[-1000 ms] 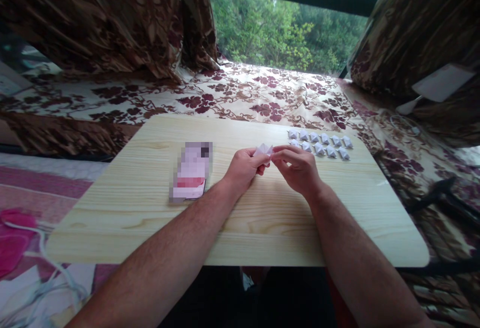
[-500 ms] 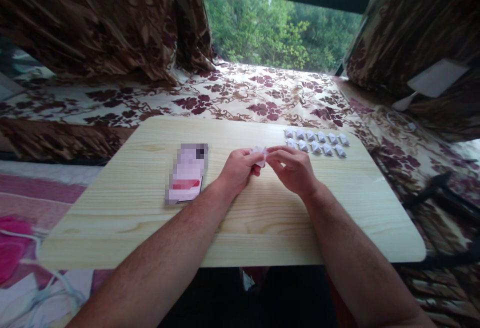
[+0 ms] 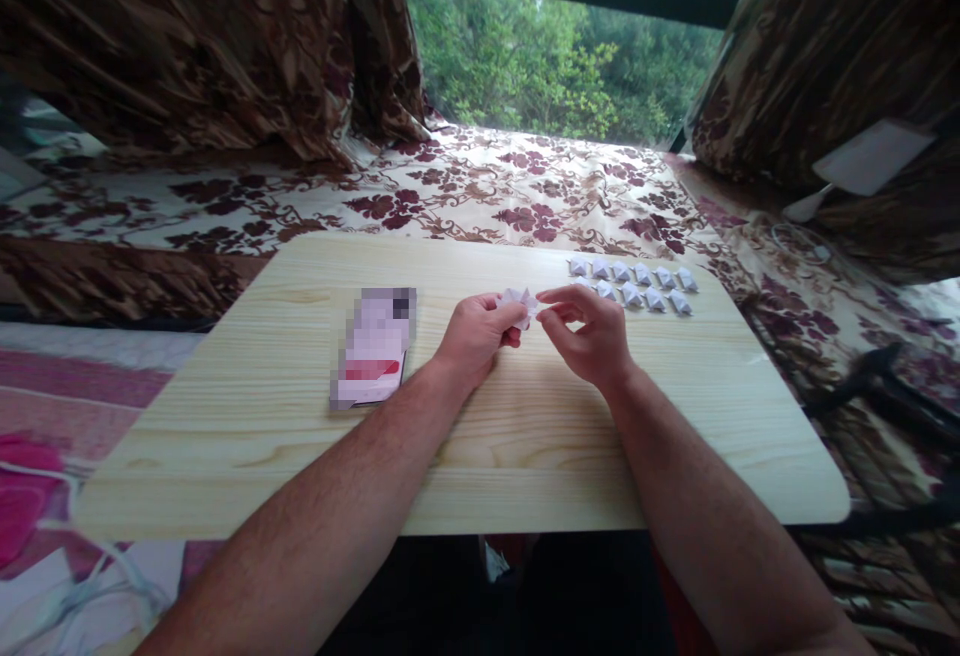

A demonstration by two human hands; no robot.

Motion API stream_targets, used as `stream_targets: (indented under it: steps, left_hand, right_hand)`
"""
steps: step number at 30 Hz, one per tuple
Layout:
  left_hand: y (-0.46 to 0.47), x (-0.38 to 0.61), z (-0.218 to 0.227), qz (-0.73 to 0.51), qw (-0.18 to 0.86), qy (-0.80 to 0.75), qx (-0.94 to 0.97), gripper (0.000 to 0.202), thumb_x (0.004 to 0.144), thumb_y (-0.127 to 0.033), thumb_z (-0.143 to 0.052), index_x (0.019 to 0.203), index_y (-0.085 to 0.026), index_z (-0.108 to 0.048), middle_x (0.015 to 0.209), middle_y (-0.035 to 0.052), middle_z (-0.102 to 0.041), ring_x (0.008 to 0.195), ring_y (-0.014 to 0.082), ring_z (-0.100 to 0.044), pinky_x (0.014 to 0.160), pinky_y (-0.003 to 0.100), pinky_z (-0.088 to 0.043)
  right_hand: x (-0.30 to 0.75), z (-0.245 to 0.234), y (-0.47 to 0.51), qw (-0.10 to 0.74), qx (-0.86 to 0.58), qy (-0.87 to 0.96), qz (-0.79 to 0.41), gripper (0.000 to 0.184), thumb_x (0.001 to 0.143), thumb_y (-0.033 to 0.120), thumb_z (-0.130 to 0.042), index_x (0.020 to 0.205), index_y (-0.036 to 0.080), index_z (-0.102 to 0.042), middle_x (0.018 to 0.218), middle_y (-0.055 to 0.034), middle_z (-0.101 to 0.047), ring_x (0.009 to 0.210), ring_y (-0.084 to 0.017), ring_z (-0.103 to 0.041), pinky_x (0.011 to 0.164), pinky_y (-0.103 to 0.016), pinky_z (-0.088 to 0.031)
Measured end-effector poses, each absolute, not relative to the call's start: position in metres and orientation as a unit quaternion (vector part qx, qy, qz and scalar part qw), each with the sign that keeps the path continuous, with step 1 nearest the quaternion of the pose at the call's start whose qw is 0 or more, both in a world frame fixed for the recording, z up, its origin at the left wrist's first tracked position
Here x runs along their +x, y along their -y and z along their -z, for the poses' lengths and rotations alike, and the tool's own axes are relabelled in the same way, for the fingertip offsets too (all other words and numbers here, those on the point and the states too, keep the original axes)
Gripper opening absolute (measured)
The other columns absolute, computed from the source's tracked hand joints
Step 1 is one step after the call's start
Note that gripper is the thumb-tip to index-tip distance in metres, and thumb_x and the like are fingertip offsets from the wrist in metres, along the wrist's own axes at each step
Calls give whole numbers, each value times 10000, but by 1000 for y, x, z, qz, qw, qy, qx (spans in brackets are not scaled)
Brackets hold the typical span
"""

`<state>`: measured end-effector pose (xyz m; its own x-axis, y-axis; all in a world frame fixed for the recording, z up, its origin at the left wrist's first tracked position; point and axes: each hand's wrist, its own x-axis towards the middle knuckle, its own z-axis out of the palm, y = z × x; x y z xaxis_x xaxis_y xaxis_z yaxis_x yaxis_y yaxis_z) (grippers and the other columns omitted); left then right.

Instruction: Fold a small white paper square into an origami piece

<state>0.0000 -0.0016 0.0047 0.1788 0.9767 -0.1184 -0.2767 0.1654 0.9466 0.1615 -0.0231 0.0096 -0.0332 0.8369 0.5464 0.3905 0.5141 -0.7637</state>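
Observation:
My left hand (image 3: 478,333) pinches a small folded white paper piece (image 3: 519,303) above the middle of a light wooden board (image 3: 465,456). My right hand (image 3: 586,336) sits just to the right of it, its thumb and forefinger pinched on the paper's right tip and the other fingers curled. Two neat rows of several finished folded paper pieces (image 3: 634,285) lie on the board at the far right, close behind my right hand.
A pink and white pack (image 3: 375,346) lies flat on the board left of my left hand. Flowered cloth (image 3: 480,191) covers the ledge behind, with brown curtains (image 3: 187,36) either side of a window. A white cable (image 3: 97,576) and pink fabric lie at lower left.
My hands have stayed on the folded paper and shifted slightly. My right hand's fingers have lifted a little, so that only thumb and forefinger hold the tip.

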Motion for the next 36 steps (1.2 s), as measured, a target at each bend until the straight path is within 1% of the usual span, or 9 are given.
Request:
stream_targets:
  steps: [3, 5, 7, 9, 13, 22, 27, 31, 36]
  left_hand:
    - [2, 0, -6, -504, 630, -413, 422, 144, 661, -242, -744, 648, -131, -653, 603, 3, -601, 508, 81, -496, 507, 227, -407]
    - [1, 0, -5, -511, 617, -416, 430, 166, 664, -270, -758, 668, -134, -664, 613, 3, -613, 523, 85, -505, 531, 232, -419]
    - [1, 0, -3, -516, 594, -421, 451, 182, 679, -296, -762, 695, -136, -678, 621, 3, -624, 535, 90, -515, 549, 237, -424]
    - [2, -1, -1, -517, 563, -428, 483, 200, 709, -326, -754, 718, -136, -690, 624, 5, -632, 546, 96, -526, 557, 239, -420]
    - [4, -1, -1, -514, 525, -431, 524, 233, 760, -366, -730, 739, -137, -699, 625, 6, -636, 568, 104, -541, 568, 239, -416]
    - [3, 2, 2, -518, 581, -398, 486, 218, 735, -340, -759, 769, -133, -702, 666, 13, -646, 591, 112, -555, 608, 259, -472]
    - [5, 2, 1, -518, 554, -409, 508, 202, 759, -331, -738, 745, -134, -693, 635, 11, -638, 577, 112, -553, 580, 249, -442]
    - [7, 1, -3, -513, 523, -426, 530, 208, 749, -342, -754, 758, -141, -702, 624, 12, -649, 577, 123, -570, 576, 252, -445]
    - [8, 0, -6, -505, 515, -435, 540, 212, 745, -351, -766, 767, -145, -719, 624, 20, -656, 584, 129, -581, 570, 248, -439]
  right_hand:
    - [160, -13, 21, 547, -478, 584, -361, 159, 839, 318, -668, 778, 172, -671, 676, -18, -693, 556, -139, -662, 523, -247, -526]
    - [159, -16, 19, 527, -483, 548, -434, 232, 820, 368, -686, 717, 163, -651, 626, -13, -670, 495, -125, -621, 472, -237, -493]
    - [158, -18, 19, 513, -482, 535, -468, 276, 804, 402, -707, 694, 157, -646, 615, -16, -668, 473, -118, -602, 454, -234, -480]
    - [157, -18, 19, 510, -485, 535, -467, 288, 790, 405, -726, 679, 152, -645, 591, -15, -661, 461, -113, -590, 449, -230, -472]
    - [153, -16, 19, 510, -499, 545, -440, 239, 768, 343, -745, 667, 151, -645, 523, 1, -632, 439, -99, -560, 438, -212, -440]
    - [153, -10, 18, 535, -493, 547, -414, 176, 745, 294, -739, 661, 166, -652, 506, 26, -611, 441, -84, -508, 451, -216, -393]
    - [152, -8, 18, 542, -480, 544, -424, 178, 739, 275, -735, 636, 177, -627, 502, 35, -597, 440, -80, -483, 452, -222, -371]
    - [151, -9, 18, 540, -486, 548, -415, 202, 736, 294, -736, 623, 181, -613, 500, 36, -587, 444, -81, -470, 451, -226, -360]
    - [150, -11, 19, 537, -486, 551, -414, 223, 732, 314, -747, 619, 180, -610, 495, 37, -580, 446, -81, -464, 449, -228, -349]
